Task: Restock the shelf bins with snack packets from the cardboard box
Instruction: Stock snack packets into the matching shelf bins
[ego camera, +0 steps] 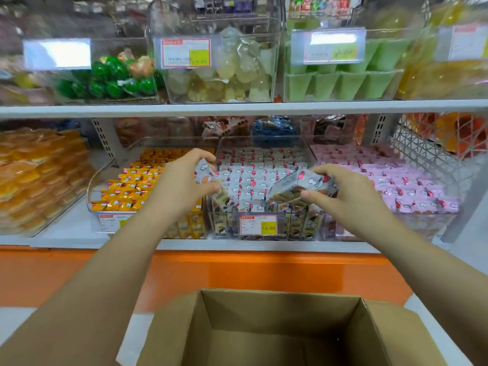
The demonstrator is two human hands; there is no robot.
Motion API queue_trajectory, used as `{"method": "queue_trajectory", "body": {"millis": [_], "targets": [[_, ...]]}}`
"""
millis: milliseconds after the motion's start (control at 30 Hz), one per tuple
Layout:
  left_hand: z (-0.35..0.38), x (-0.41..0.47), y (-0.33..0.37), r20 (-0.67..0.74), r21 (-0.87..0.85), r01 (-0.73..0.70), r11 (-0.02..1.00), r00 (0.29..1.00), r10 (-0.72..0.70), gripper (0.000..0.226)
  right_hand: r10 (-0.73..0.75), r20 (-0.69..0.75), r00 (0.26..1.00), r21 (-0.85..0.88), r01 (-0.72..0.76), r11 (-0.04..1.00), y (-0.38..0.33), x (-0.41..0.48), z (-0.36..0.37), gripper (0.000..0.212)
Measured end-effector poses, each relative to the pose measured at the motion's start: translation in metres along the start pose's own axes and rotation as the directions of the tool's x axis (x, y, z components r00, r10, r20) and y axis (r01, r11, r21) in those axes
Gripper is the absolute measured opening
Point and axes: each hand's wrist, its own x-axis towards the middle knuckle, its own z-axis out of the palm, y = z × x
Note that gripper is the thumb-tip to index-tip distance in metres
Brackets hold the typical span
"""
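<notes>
Left hand (182, 183) grips white snack packets (208, 178) and right hand (346, 191) pinches another bundle (298, 184), both poised over the middle bin (264, 139) at the shelf's (237, 245) front edge, seemingly to slot them in. Cardboard box (277, 310) stands open below.

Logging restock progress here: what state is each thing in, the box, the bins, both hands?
cardboard box: open, flaps out, no packets in the visible part.
left hand: grips white packets at the middle bin.
right hand: grips white packets too, over that bin.
middle bin: open-topped, nearly full.
yellow-packet bin: nearly full.
pink-packet bin: nearly full.
</notes>
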Motion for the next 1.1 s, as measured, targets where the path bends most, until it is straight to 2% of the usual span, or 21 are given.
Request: {"method": "queue_trajectory", "body": {"millis": [100,200,333,433,633,767,933,1100], "targets": [[0.006,0.015,0.001,0.125,0.116,-0.035,0.993,0.992,0.020,0.038,-0.045,0.131,0.990,-0.201,0.071,0.977,-0.003,0.022,0.002,0.055],[0.013,0.029,0.002,0.222,0.153,-0.035,0.988,0.975,0.001,0.031,-0.036,0.249,0.968,-0.312,0.116,0.943,-0.008,0.039,0.004,0.059],[0.033,0.036,0.000,0.397,0.210,-0.082,0.974,0.918,-0.008,0.029,-0.009,0.362,0.932,-0.296,0.124,0.947,-0.009,0.063,0.005,0.065],[0.044,0.037,-0.002,0.464,0.201,-0.097,0.975,0.886,-0.007,0.028,0.001,0.428,0.904,-0.262,0.123,0.957,-0.006,0.077,0.005,0.060],[0.055,0.040,-0.011,0.485,0.207,-0.136,0.969,0.874,0.019,0.030,0.032,0.432,0.902,-0.265,0.093,0.960,-0.006,0.087,0.008,0.047],[0.065,0.038,-0.009,0.481,0.316,-0.178,0.932,0.877,0.004,0.038,-0.013,0.421,0.907,-0.269,0.139,0.953,-0.009,0.085,0.018,0.068],[0.067,0.035,-0.006,0.415,0.387,-0.172,0.906,0.910,-0.004,0.060,-0.046,0.422,0.906,-0.261,0.170,0.950,-0.010,0.078,0.017,0.069],[0.056,0.032,0.001,0.367,0.455,-0.123,0.882,0.928,-0.060,0.043,-0.039,0.385,0.922,-0.269,0.152,0.951,-0.009,0.077,0.010,0.069]]}}
